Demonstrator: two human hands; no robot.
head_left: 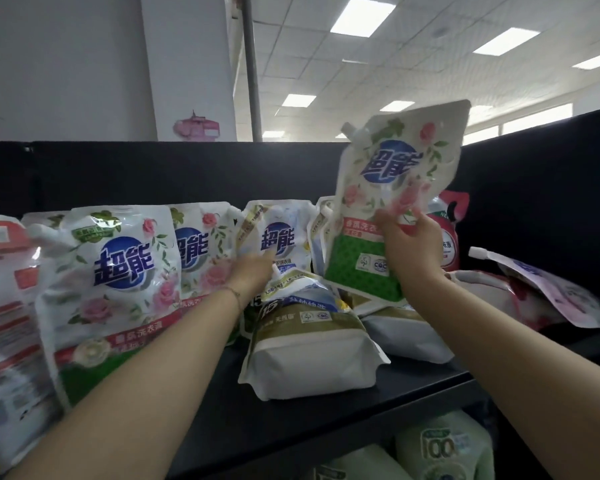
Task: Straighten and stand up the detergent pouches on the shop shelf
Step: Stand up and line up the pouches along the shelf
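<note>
My right hand [407,245] grips a white rose-print pouch with a green base [392,188], lifted above the black shelf [326,407] and tilted to the right. My left hand [253,271] reaches to the middle of the shelf and rests against an upright white-and-gold pouch [278,233], just above the spout of a gold-banded pouch [309,341] lying flat. Two rose-print pouches [108,289] [205,251] stand upright on the left. Another flat pouch [406,334] lies under the lifted one.
A red-and-white pouch [4,323] stands at the far left. Red and pink pouches [541,296] lie toppled on the right, with a red one [449,233] upright behind. A black back panel [153,174] closes off the shelf. Pale green containers [440,452] sit on the shelf below.
</note>
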